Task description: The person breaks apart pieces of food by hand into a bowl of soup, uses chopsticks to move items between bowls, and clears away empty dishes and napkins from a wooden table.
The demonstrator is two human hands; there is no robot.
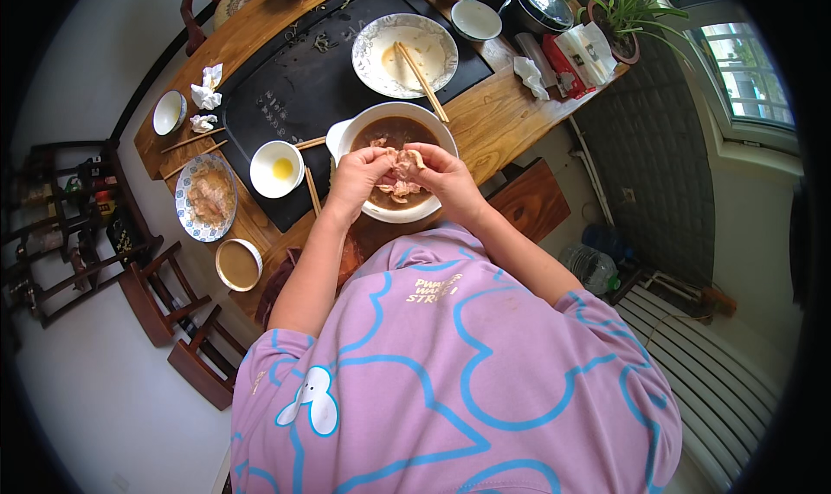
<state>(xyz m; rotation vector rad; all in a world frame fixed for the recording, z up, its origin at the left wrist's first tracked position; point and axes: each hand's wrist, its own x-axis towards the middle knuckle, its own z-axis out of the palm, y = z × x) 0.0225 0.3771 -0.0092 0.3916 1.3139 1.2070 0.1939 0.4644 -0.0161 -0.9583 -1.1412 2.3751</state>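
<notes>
Between my fingertips I hold a piece of pinkish meat over a white handled pot. My left hand pinches it from the left and my right hand from the right. Dark brown liquid fills much of the pot, and more meat pieces lie in it below my hands. Just behind the pot stands a large patterned bowl with chopsticks resting across its rim. A white bowl with a little yellow liquid is to the left of the pot.
A patterned plate of food and a cup of brown liquid stand at the left. Crumpled tissues and a small bowl are farther back. A lidded pot, tissue pack and potted plant stand at the back right.
</notes>
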